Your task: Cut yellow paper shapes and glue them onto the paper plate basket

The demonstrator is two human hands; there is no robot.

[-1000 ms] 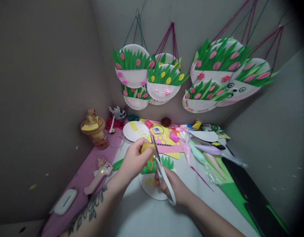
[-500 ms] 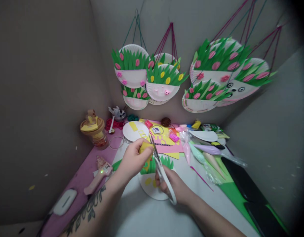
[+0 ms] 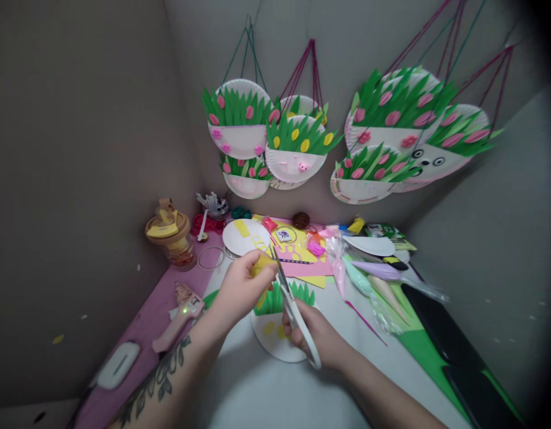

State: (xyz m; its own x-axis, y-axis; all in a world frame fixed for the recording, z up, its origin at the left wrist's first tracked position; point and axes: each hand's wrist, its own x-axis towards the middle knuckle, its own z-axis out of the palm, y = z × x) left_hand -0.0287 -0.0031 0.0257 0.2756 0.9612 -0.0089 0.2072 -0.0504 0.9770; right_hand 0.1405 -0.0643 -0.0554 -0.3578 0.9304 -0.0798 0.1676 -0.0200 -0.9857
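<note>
Between the fingers of my left hand point(image 3: 245, 281) is a piece of yellow paper point(image 3: 260, 265), pinched and partly hidden by the thumb. My right hand point(image 3: 312, 329) is wrapped around white-handled scissors point(image 3: 297, 313), whose blades point up and away, beside the yellow paper; I cannot tell whether they touch it. Below both hands a white paper plate point(image 3: 275, 345) lies on the table, with a fringe of green paper grass point(image 3: 302, 293) across its upper part and small yellow paper pieces point(image 3: 269, 328) on the white half.
A pink glue gun point(image 3: 179, 322) with a lit green light lies left, near a white case point(image 3: 118, 366) and a lidded cup point(image 3: 172, 238). Piping bags point(image 3: 376, 271) and dark phones point(image 3: 440, 325) lie right. Decorated plates point(image 3: 296, 158) hang on the wall behind coloured paper sheets point(image 3: 311, 281).
The yellow paper has shifted slightly in my left fingers, and less of it hangs below them. My right hand and the scissors have barely moved.
</note>
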